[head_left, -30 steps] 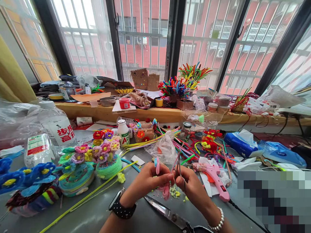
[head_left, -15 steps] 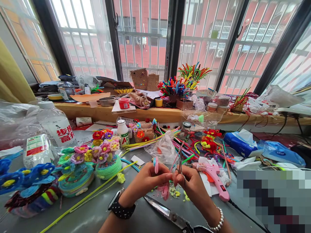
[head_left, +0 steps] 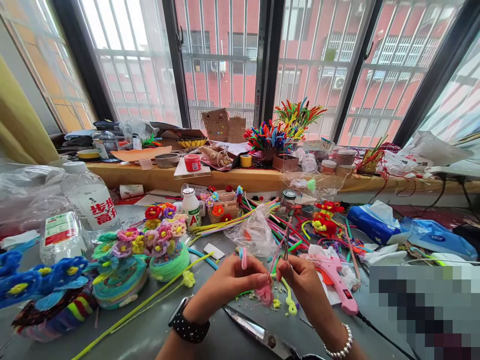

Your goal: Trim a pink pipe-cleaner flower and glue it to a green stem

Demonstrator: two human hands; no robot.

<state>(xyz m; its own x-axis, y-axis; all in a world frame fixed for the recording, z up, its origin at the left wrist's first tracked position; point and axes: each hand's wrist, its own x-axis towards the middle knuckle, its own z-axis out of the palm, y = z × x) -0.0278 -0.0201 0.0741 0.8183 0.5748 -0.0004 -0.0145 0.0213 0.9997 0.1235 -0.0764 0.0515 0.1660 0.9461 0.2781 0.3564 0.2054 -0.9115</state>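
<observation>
My left hand (head_left: pixel 236 280), with a black dotted watch strap on its wrist, is closed in a pinch on a pink pipe cleaner (head_left: pixel 276 257). Its fuzzy pink bunch (head_left: pixel 265 294) hangs just below the fingertips. A small pink and blue looped piece (head_left: pixel 243 257) stands up at the left fingers. My right hand (head_left: pixel 298 280) is closed around small metal scissors (head_left: pixel 287 237), blades pointing up, slightly apart from the left fingertips. Beneath the hands lie large scissors (head_left: pixel 258 332), a yellow pipe cleaner piece (head_left: pixel 290 300) and fuzzy scraps.
Pipe-cleaner flower pots (head_left: pixel 170 260) crowd the left. A pink glue gun (head_left: pixel 339 287) with a cord lies at right, near a blue tissue pack (head_left: pixel 375 225). Behind are a white bottle (head_left: pixel 191 207), a plastic bag (head_left: pixel 257 227) and a cluttered window ledge (head_left: pixel 240 177).
My right hand has moved slightly right with the small scissors, away from the left fingertips. The yellow piece beneath shows more fully. The left hand keeps its pinch.
</observation>
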